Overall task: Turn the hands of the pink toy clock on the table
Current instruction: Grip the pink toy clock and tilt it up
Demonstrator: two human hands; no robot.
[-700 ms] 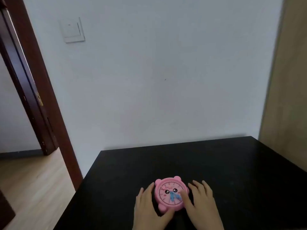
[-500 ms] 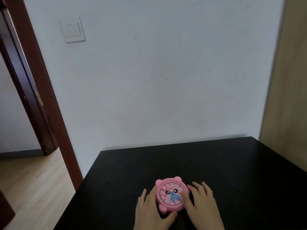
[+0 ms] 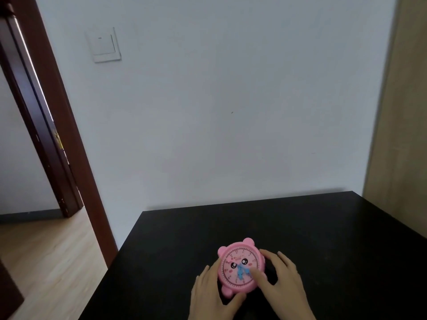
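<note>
On table, near edge, at 6 o'clock of view: grip site
Right hand (image 3: 280,281): lies at 3 o'clock of the clock; palm down; thumb tip pressed on the dial beside the blue hands; remaining fingers spread and loose around the clock's right rim; not closed on anything
Thumb (image 3: 256,273): touches the dial face at about 4 o'clock of the dial, just beside the blue hands
Left hand (image 3: 211,294): lies at 8 o'clock of the clock; fingers flat against the left rim, thumb curled under the lower edge near the foot; cups the clock's side, steadying it, not fully closed
Clock (image 3: 240,267): pink, round, two ear knobs on top, small feet below; lies on the table, face up and tilted toward the camera; cartoon face with two dark eyes; numerals too small to read
Clock hands (image 3: 242,271): light blue, two, both pointing roughly from dial centre toward 5 to 6 o'clock; exact reading cannot be told
Table (image 3: 323,239): black, matt; far edge against the wall
Wall (image 3: 231,100): pale, plain, at 12 o'clock
Switch (image 3: 104,44): white plate on the wall, at 10 o'clock
Door frame (image 3: 69,135): dark red-brown, at 9 o'clock
Floor (image 3: 46,255): light wood, at 8 o'clock
</note>
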